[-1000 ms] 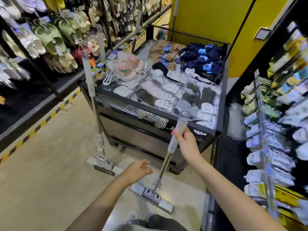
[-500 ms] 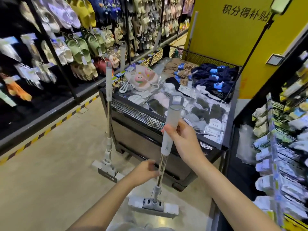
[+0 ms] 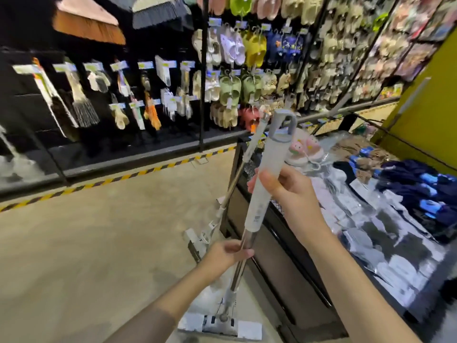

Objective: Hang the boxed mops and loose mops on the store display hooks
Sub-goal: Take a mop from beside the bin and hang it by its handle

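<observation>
I hold a loose flat mop [image 3: 265, 184] upright in front of me. My right hand [image 3: 289, 194] grips its pale grey handle below the hanging loop. My left hand [image 3: 228, 252] grips the silver pole lower down. The white mop head [image 3: 220, 326] hangs near the floor at the bottom centre. A second loose mop [image 3: 243, 162] leans against the left side of the black wire bin [image 3: 247, 169], its head on the floor.
The bin of packaged socks and slippers [image 3: 371, 194] fills the right. Across the aisle, a black display wall holds brushes and cleaning tools [image 3: 81, 105] on hooks, then hanging slippers [image 3: 230, 90]. A yellow-black floor stripe [image 3: 111, 180] runs along its base. A yellow wall [image 3: 425, 115] stands at right.
My view has swung left towards the display wall. Both hands have raised the mop, and my left hand has closed round the silver pole.
</observation>
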A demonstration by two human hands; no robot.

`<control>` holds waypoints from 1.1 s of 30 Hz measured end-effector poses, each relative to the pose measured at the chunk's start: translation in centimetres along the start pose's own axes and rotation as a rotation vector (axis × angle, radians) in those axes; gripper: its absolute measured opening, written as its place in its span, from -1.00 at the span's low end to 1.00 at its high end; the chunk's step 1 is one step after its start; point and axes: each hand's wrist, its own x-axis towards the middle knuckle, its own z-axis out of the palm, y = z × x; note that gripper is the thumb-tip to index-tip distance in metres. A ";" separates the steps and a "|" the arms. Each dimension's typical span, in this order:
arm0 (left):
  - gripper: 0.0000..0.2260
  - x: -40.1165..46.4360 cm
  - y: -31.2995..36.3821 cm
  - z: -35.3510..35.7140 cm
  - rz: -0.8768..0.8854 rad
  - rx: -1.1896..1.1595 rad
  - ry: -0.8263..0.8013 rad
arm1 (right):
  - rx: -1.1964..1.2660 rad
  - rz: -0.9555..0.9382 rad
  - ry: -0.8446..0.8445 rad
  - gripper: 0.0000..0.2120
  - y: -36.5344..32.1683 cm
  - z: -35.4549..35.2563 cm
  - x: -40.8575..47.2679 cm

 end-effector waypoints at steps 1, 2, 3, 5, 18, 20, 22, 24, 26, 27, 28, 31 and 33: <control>-0.97 -0.3 0.1 -1.3 -0.001 -0.013 0.052 | 0.017 -0.007 -0.040 -0.84 -0.2 1.2 1.0; -0.98 -0.7 0.3 -2.6 -0.002 -0.035 0.105 | 0.029 -0.015 -0.077 -0.84 -0.4 2.5 1.9; -0.97 -1.0 0.5 -3.9 -0.002 -0.054 0.150 | 0.036 -0.022 -0.112 -0.83 -0.6 3.9 2.9; -0.93 -2.0 0.9 -6.7 0.008 -0.099 0.235 | 0.045 -0.037 -0.170 -0.81 -1.2 7.0 4.7; -0.95 -12.2 0.4 -31.1 0.067 -0.240 0.632 | 0.208 -0.023 -0.638 -0.82 -1.7 33.7 10.9; -0.96 -14.0 0.0 -34.9 0.072 -0.243 0.665 | 0.200 -0.021 -0.680 -0.82 -1.4 38.2 11.3; -0.95 -15.7 -0.3 -38.6 0.079 -0.252 0.695 | 0.202 -0.040 -0.690 -0.82 -1.7 42.7 11.9; -0.95 -17.2 -0.4 -42.1 0.079 -0.265 0.740 | 0.212 -0.056 -0.685 -0.83 -2.2 46.8 12.6; -0.95 -18.3 -0.4 -45.4 0.079 -0.277 0.786 | 0.207 -0.068 -0.687 -0.75 -2.7 50.7 13.5; -0.95 -18.8 -0.5 -47.1 0.081 -0.284 0.810 | 0.204 -0.082 -0.693 -0.67 -2.9 52.6 14.0; -0.95 -19.2 -0.6 -48.8 0.085 -0.294 0.830 | 0.205 -0.092 -0.702 -0.62 -3.1 54.5 14.6; -0.95 -20.3 -1.3 -54.5 0.089 -0.323 0.890 | 0.222 -0.102 -0.726 -0.59 -3.2 60.7 16.8; -0.91 -20.8 -1.8 -58.7 0.072 -0.339 0.929 | 0.255 -0.105 -0.739 -0.61 -2.9 65.1 18.5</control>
